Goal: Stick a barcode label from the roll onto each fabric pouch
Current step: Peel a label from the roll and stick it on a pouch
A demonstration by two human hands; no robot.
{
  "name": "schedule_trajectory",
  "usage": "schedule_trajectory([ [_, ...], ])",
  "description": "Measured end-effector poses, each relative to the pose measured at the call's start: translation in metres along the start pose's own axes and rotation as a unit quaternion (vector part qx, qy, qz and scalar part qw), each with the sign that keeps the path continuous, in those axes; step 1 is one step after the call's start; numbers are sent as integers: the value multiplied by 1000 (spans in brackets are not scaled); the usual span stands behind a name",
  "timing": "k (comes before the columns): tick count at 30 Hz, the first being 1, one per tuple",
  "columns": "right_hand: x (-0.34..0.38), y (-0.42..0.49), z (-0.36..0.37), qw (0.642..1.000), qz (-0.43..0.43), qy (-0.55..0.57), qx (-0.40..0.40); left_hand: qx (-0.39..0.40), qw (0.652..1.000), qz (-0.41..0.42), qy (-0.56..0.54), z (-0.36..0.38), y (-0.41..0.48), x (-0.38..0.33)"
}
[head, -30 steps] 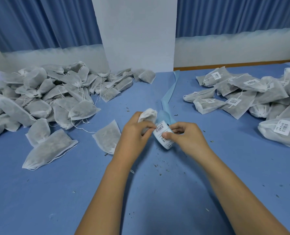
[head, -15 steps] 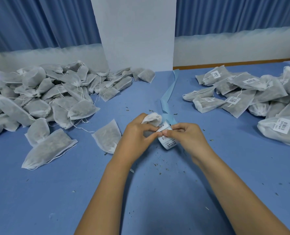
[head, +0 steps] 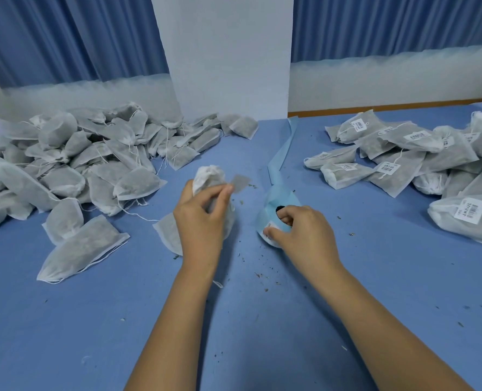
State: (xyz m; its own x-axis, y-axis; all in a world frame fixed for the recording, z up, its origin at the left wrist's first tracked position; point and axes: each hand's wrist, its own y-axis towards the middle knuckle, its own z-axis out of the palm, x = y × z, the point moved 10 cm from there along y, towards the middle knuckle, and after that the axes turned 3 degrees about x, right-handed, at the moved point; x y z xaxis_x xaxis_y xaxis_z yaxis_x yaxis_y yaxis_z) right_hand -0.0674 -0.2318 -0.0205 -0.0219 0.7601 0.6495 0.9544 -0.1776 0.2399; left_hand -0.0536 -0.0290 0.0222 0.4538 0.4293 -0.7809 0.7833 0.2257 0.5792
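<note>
Head camera: the right hand [head: 302, 238] grips the label roll [head: 273, 221], thumb on its near face and fingers curled over its top. I cannot tell whether the roll touches the blue table [head: 234, 334]. A pale blue backing strip [head: 282, 153] trails from the roll toward the white pillar [head: 228, 52] beyond it.

Left of the roll, near but not touching it, the left hand [head: 203, 221] is curled round a pouch [head: 208, 176] whose gathered top stands above the fingers. Its thumb and forefinger pinch a small blurred label [head: 240, 183], free of the roll. A second pouch [head: 168, 235] lies flat beneath that hand.

Far left of the roll lies a heap of bare pouches [head: 79, 165]. Far right of it is a heap of barcoded pouches [head: 403, 165].
</note>
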Motion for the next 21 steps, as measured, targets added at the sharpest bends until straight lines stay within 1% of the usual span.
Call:
schedule_trajectory([
  [2, 4, 0, 0, 996, -32, -84, 2, 6, 1000, 16, -11, 3, -2, -6],
  [4, 5, 2, 8, 990, -47, -130, 37, 16, 999, 27, -24, 6, -5, -10],
  [6, 6, 4, 16, 986, -73, -132, 69, 27, 998, 43, -30, 10, -7, -16],
  [7, 8, 5, 17, 987, -85, -116, 74, 35, 998, 52, -29, 12, -7, -20],
  [8, 10, 5, 14, 991, -93, -73, 65, 43, 997, 60, -25, 14, -8, -22],
  [9, 12, 5, 5, 995, -89, 2, 41, 50, 996, 66, -20, 16, -8, -24],
  [10, 11, 5, -5, 992, -71, 106, 14, 56, 996, 71, -14, 17, -9, -25],
  [11, 7, 5, -11, 974, -39, 223, 4, 61, 995, 78, -7, 19, -9, -26],
  [12, 2, 5, -12, 946, -2, 325, 9, 66, 994, 86, -3, 20, -10, -27],
  [13, -2, 4, -8, 922, 38, 385, 27, 71, 993, 92, -1, 21, -11, -29],
  [14, -4, 3, -3, 907, 73, 411, 46, 75, 992, 99, -1, 22, -12, -31],
  [16, -8, 1, 3, 894, 121, 425, 72, 79, 991, 112, 0, 23, -14, -33],
  [18, -11, -1, 8, 878, 145, 447, 95, 75, 990, 123, 6, 23, -14, -34],
  [21, -8, -6, 17, 831, 160, 509, 157, 73, 989, 131, 5, 22, -15, -36],
])
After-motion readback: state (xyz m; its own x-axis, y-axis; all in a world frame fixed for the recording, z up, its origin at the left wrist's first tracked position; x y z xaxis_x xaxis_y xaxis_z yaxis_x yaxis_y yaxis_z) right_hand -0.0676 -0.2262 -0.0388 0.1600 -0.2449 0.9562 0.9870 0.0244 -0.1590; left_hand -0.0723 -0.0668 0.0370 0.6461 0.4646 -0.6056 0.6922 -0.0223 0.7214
